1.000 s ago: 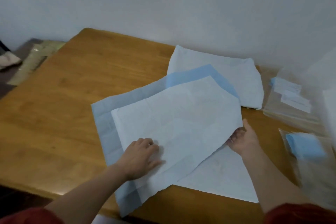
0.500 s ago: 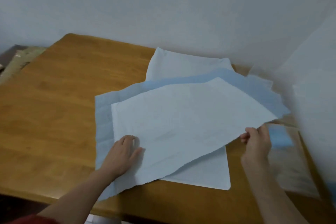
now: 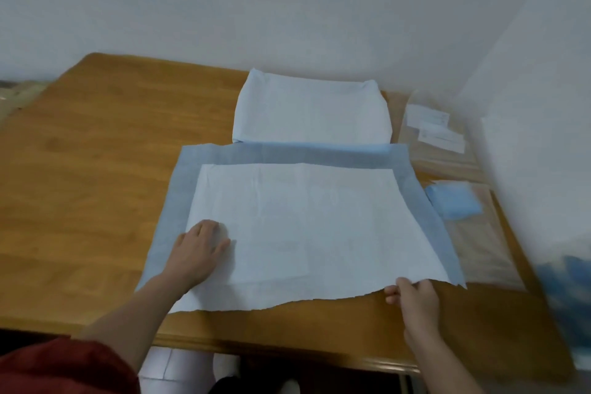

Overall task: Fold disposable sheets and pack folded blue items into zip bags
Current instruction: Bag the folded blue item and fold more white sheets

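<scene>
A disposable sheet [image 3: 307, 217], white with a blue border, lies spread flat on the wooden table [image 3: 96, 169]. My left hand [image 3: 196, 253] rests flat on its near left part. At the near right corner my right hand [image 3: 415, 297] pinches the sheet's edge. Behind the spread sheet a stack of folded sheets [image 3: 311, 112] lies by the wall. A folded blue item [image 3: 454, 200] sits inside a clear zip bag [image 3: 479, 243] to the right.
More clear zip bags with white labels [image 3: 435, 131] lie at the back right. A white wall runs along the table's far side and its right side. The table's near edge [image 3: 287, 349] is just below my hands.
My right hand has drawn the sheet's right corner toward me and down, so the sheet, skewed and lifted before, now lies flat and square. The left hand kept pressing the sheet.
</scene>
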